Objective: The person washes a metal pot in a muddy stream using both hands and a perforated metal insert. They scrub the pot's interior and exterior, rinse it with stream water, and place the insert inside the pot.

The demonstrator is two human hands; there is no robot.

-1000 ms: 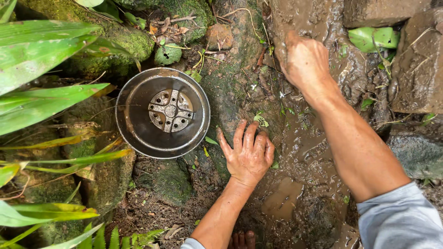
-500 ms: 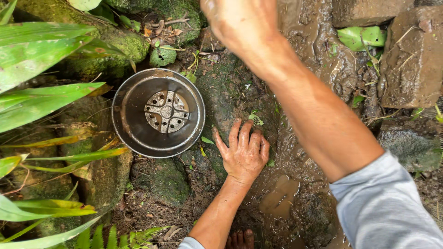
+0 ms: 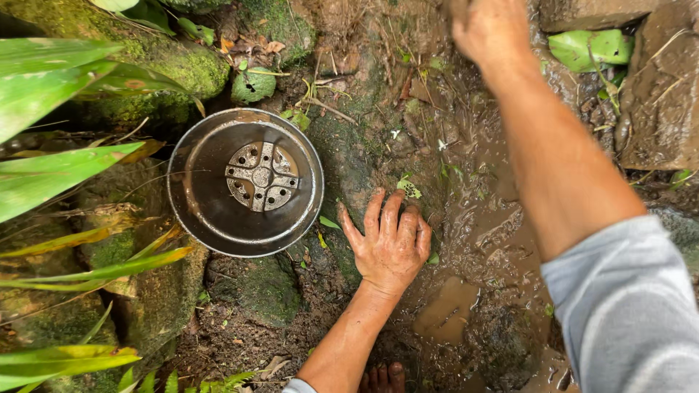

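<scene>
My left hand lies flat on the wet, mossy ground, fingers spread and holding nothing. It rests just right of a round dark pot, which stands empty with a perforated bottom. My right hand is raised near the top edge, muddy, fingers curled. Whether it grips any soil is hidden. Its forearm and grey sleeve cross the right side of the view.
Brown mud with a small puddle lies right of my left hand. Mossy stones and long green leaves crowd the left. Brown stone blocks stand at the right. My toes show at the bottom edge.
My right hand lifted off the muddy ground and rose toward the top of the view, closer to the camera. My left hand stayed flat; the pot stayed put.
</scene>
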